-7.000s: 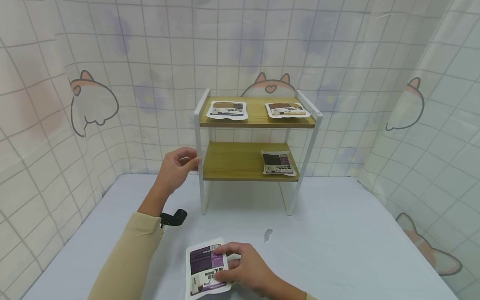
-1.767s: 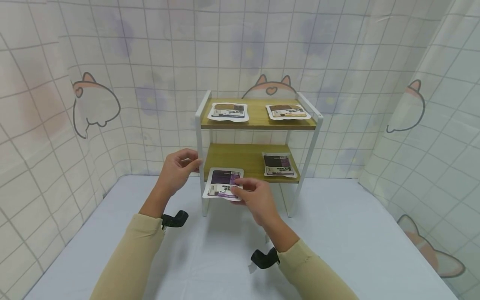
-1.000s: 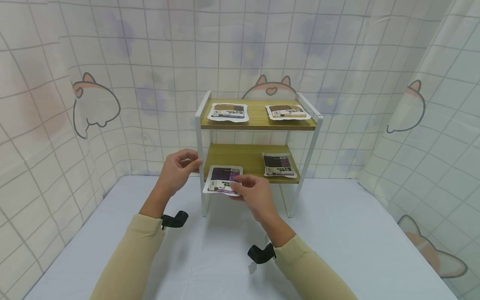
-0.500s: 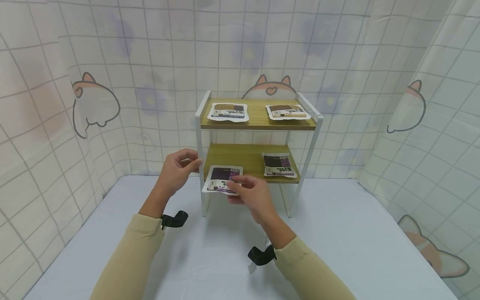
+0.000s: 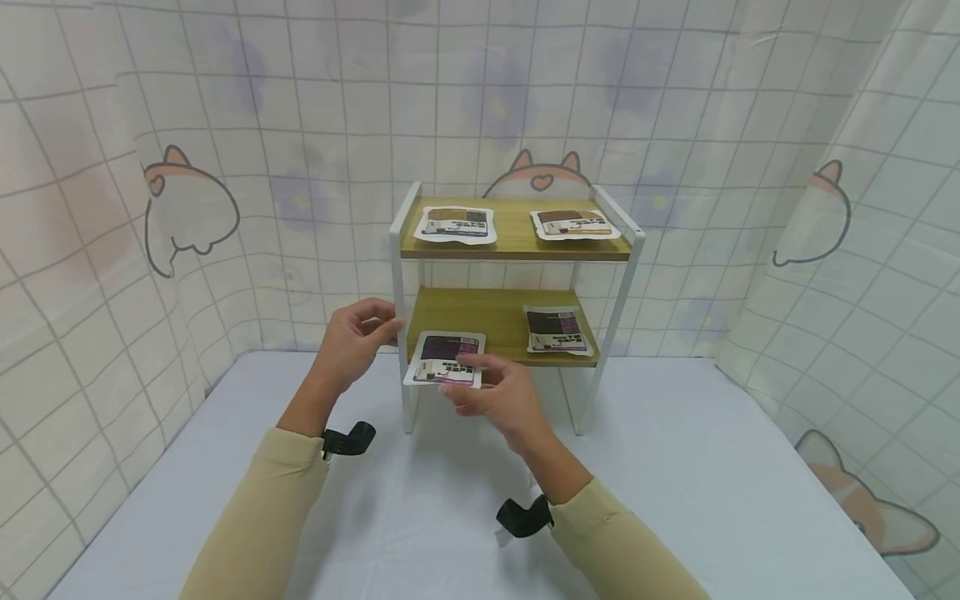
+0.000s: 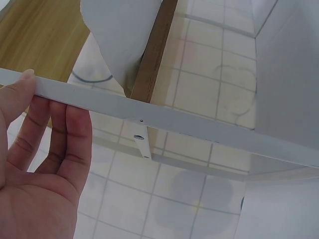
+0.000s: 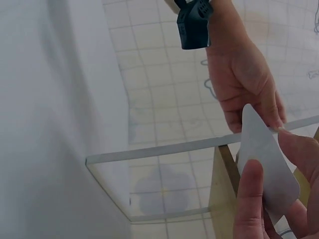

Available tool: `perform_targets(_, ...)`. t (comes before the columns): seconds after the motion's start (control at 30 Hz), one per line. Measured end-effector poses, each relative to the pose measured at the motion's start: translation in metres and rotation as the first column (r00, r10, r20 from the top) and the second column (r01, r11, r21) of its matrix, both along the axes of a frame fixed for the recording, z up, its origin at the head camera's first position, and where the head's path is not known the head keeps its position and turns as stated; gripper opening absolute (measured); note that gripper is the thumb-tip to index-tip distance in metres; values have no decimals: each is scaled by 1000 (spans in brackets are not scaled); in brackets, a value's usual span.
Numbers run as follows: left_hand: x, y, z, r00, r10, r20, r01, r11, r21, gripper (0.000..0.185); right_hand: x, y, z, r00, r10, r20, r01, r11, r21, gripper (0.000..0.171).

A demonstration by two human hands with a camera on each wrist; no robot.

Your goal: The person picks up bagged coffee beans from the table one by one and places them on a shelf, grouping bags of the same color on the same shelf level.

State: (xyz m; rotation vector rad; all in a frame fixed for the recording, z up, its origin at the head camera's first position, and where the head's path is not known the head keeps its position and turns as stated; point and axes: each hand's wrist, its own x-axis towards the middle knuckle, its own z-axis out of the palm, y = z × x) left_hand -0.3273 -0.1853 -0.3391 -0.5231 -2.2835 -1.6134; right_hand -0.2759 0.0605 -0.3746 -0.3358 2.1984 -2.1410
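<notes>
Right hand (image 5: 498,392) pinching purple pouch (image 5: 446,360) at its near edge, thumb on top, fingers under. Pouch now lying flatter, partly onto left end of lower shelf (image 5: 480,315), near edge overhanging; 1.8 s ago held lower and in front of shelf edge. Reads as placement nearly done, not yet released. Left hand (image 5: 352,342) unchanged, fingers wrapped on white front-left post (image 5: 399,283), steadying rack. 1 pouch (image 5: 557,330) already on lower shelf right, 2 on top shelf (image 5: 517,229). White table (image 5: 675,467) below.

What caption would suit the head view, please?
Right hand slides a packet onto the lower shelf; left hand steadies the rack.
</notes>
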Motion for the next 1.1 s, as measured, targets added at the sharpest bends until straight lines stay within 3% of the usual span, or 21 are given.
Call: perform_targets(1.1, 1, 0, 1, 1000, -9, 0, 9, 1000, -7, 25, -5, -10, -3, 996, -93, -17, 92, 995, -36, 50)
